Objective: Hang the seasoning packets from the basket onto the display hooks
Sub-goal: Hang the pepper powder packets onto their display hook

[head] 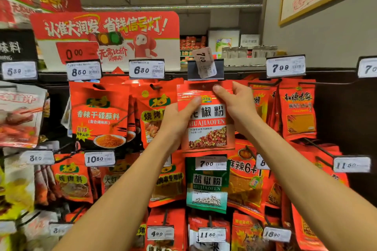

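Note:
A red seasoning packet marked HUAJIAOFEN is held up flat against the top row of the display, under a dark price-tag holder whose loose tag reads 7.00. My left hand grips the packet's left edge, thumb on its front. My right hand pinches its top right corner, fingertips at the packet's upper edge. The hook behind the packet is hidden. The basket is out of view.
Red packets hang on hooks to both sides: a dipping-spice packet at left, more red packets at right. A green HUJIAOFEN packet hangs just below. A red promotional sign stands above the rack. White price tags protrude from hook ends.

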The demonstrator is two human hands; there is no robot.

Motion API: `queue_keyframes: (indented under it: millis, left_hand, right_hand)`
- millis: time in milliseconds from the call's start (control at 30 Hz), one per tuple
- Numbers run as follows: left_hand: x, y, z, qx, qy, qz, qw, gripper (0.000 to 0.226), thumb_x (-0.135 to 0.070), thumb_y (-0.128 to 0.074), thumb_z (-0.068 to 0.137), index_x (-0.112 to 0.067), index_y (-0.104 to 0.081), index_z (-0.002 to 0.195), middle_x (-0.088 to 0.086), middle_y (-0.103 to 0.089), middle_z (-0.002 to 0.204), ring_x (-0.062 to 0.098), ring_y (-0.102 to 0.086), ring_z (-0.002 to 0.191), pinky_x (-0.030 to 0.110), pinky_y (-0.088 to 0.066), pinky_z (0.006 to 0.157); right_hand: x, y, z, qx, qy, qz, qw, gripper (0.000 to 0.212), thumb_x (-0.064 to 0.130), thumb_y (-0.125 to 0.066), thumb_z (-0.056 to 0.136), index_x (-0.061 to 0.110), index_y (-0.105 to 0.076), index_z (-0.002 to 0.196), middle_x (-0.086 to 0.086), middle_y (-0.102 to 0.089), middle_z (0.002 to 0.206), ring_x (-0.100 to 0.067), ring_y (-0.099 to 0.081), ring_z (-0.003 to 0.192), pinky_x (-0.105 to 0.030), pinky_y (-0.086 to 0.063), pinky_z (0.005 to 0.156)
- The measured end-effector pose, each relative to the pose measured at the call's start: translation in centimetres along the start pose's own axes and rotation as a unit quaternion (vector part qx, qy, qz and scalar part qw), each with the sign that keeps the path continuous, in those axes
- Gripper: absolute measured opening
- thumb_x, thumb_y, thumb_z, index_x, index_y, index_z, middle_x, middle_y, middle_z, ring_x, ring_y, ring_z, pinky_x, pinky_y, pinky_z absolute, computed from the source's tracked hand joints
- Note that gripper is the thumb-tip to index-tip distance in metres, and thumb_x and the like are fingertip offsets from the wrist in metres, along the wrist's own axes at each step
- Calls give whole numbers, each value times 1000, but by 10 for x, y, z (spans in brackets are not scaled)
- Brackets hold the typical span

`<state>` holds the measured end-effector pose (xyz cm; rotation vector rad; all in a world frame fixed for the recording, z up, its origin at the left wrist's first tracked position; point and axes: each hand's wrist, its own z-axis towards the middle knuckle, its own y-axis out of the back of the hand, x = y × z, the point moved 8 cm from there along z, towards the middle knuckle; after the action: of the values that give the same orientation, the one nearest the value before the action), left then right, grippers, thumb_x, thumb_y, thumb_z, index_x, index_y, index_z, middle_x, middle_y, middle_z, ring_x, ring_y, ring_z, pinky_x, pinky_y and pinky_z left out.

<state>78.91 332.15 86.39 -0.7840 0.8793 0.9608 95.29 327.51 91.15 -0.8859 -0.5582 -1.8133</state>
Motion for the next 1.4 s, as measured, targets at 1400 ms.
queue_keyframes:
  millis: [1400]
  left_hand:
    - [49,51,124,-286,107,356,883,50,-56,-77,78,-12,-71,100,11,-73,109,35,-69,97,34,-51,73]
  right_hand:
    - [-116,-2,116,-60,-132,-370,917,43,54,-58,96,13,-69,104,-10,-71,108,-35,-64,102,-40,-49,80]
